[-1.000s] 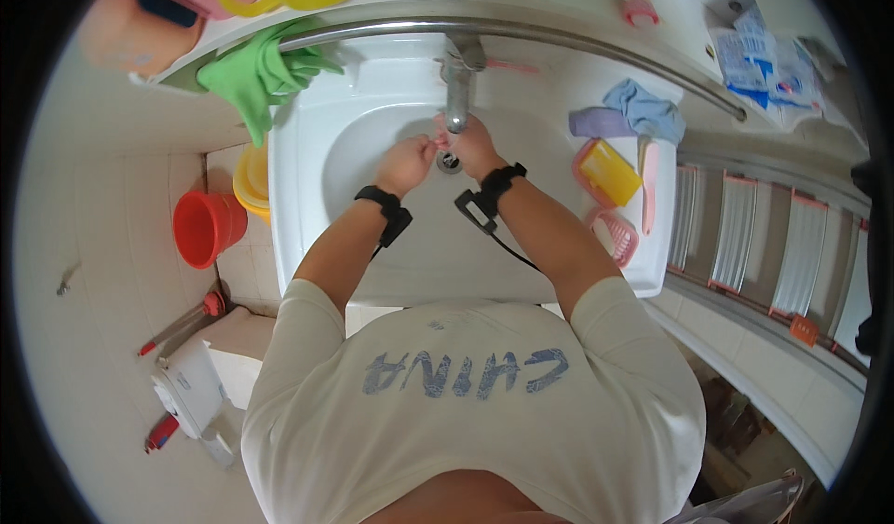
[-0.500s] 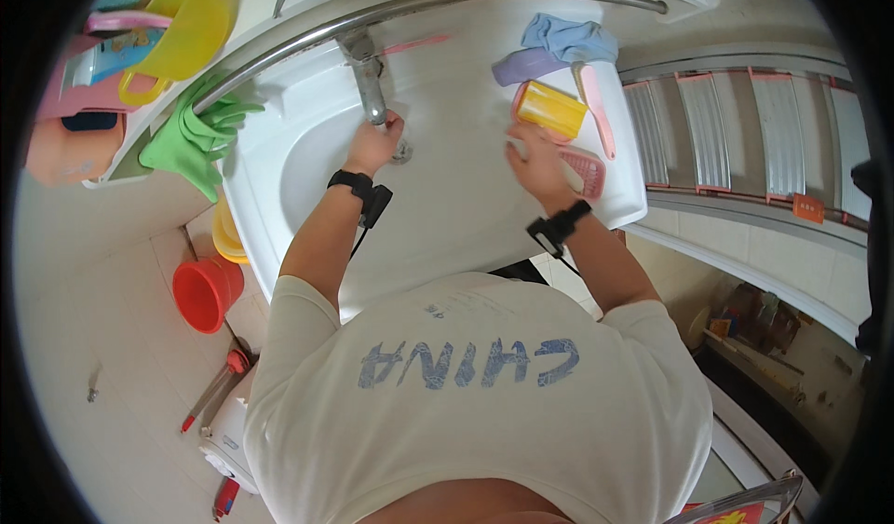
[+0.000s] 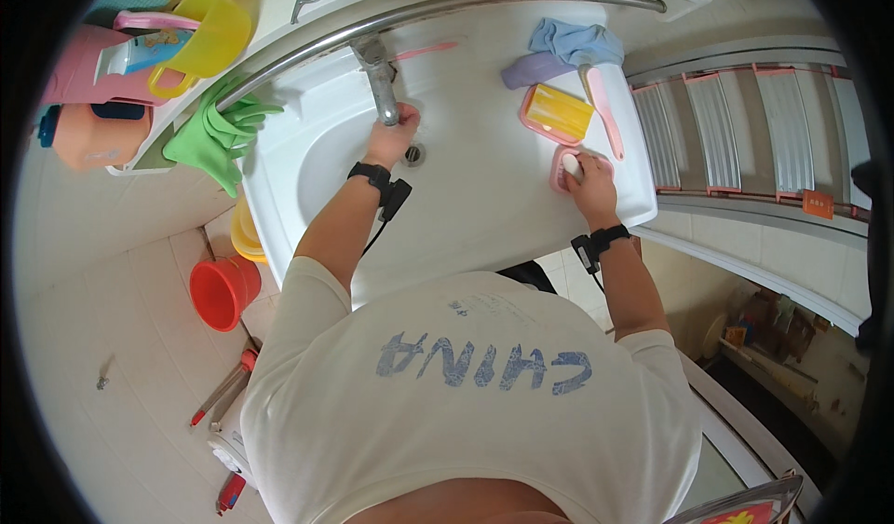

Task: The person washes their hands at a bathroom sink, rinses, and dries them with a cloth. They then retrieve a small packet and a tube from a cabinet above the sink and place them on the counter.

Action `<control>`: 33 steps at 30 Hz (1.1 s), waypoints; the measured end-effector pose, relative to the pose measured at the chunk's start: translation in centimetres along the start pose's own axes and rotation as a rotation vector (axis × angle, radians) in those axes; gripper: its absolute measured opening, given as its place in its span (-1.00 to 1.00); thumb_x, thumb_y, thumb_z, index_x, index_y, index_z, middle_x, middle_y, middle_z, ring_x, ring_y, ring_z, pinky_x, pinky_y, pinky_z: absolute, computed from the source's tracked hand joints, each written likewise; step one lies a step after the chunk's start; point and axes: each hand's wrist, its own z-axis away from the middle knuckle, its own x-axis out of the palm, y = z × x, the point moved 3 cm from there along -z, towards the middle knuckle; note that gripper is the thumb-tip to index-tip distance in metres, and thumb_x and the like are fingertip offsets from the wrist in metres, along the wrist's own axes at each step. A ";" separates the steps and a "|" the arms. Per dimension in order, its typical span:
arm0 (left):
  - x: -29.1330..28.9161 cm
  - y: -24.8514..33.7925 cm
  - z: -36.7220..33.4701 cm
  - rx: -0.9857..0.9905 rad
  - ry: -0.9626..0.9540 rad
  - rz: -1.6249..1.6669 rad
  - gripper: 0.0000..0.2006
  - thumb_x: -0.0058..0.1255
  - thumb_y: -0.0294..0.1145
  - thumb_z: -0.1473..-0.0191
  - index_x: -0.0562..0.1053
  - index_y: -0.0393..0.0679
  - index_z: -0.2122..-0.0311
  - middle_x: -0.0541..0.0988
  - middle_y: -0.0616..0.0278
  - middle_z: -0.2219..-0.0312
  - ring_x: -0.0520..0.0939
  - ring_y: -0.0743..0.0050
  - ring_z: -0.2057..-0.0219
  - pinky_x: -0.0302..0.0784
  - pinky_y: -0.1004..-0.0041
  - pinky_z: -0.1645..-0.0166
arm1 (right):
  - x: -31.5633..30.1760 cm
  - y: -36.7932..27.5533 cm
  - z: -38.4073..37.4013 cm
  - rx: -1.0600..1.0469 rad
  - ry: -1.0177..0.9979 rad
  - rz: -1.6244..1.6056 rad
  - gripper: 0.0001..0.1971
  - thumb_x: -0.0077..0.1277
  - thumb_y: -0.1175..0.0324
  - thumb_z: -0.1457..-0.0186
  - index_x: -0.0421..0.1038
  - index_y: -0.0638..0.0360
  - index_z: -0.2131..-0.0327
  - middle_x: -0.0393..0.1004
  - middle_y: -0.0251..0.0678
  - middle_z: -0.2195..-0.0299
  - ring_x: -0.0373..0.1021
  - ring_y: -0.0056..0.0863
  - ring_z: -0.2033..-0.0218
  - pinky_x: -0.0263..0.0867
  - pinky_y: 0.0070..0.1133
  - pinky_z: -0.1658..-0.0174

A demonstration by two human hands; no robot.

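My left hand [image 3: 393, 139] is at the end of the metal faucet [image 3: 380, 81], over the white sink [image 3: 312, 175]. Its thumb side shows bent beside the spout; the other fingers are mostly hidden, so I cannot make out their pose or anything in them. On the right of the counter, my right hand [image 3: 594, 196] has its fingers closed around a white bar of soap [image 3: 571, 164]. That soap is at a small pink soap dish [image 3: 559, 176], partly covered by my hand. Just beyond lies a yellow block, perhaps a sponge [image 3: 559, 114], on a pink tray [image 3: 537, 129].
A pink-handled brush [image 3: 605, 114], blue cloth [image 3: 577, 41] and purple cloth [image 3: 535, 70] lie at the right rim. A metal rail [image 3: 447, 0] runs behind the faucet. Green gloves [image 3: 216, 142] hang left, above a red bucket [image 3: 223, 293]. A ladder [image 3: 717, 133] leans at right.
My right hand has moved from beside the yellow block to the soap dish and closed on the bar of soap. The left hand stays by the faucet; the whole view has shifted slightly.
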 end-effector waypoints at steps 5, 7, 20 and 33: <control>1.0 0.5 -0.4 -0.106 0.038 0.182 -0.78 0.06 -0.22 -0.05 0.48 -0.19 0.36 0.55 0.27 0.54 0.54 0.48 0.47 0.45 0.41 0.30 | 0.4 -0.3 -0.5 0.085 -0.065 0.033 -0.67 0.00 0.30 -0.03 0.35 0.15 0.10 0.45 -0.07 0.19 0.40 -0.06 0.19 0.34 -0.27 0.13; 0.9 1.2 -0.3 -0.126 0.090 0.198 -0.72 0.03 -0.14 -0.07 0.48 -0.19 0.37 0.54 0.24 0.55 0.53 0.42 0.49 0.44 0.38 0.31 | 0.3 -0.9 -0.7 0.088 -0.058 -0.080 -0.68 -0.02 0.29 -0.05 0.35 0.18 0.10 0.45 -0.03 0.19 0.40 -0.03 0.20 0.33 -0.26 0.14; -0.9 -1.4 4.9 -0.021 0.033 -0.018 -0.71 -0.20 -0.19 -0.23 0.38 -0.22 0.14 0.53 0.11 0.42 0.55 0.28 0.38 0.45 0.37 0.26 | 12.9 -20.6 -8.5 0.047 -0.569 -0.956 -0.58 -0.17 0.28 -0.16 0.13 0.21 -0.06 0.43 -0.03 0.34 0.42 -0.21 0.35 0.31 -0.36 0.22; -2.2 -0.5 7.8 -0.022 0.042 -0.141 -0.67 -0.17 -0.28 -0.18 0.29 -0.25 0.01 0.49 0.06 0.29 0.53 0.22 0.26 0.50 0.38 0.17 | 17.2 -26.1 -7.6 0.236 -0.819 -1.022 -0.60 -0.13 0.15 -0.18 0.23 0.26 0.04 0.42 -0.17 0.42 0.35 -0.33 0.47 0.26 -0.47 0.38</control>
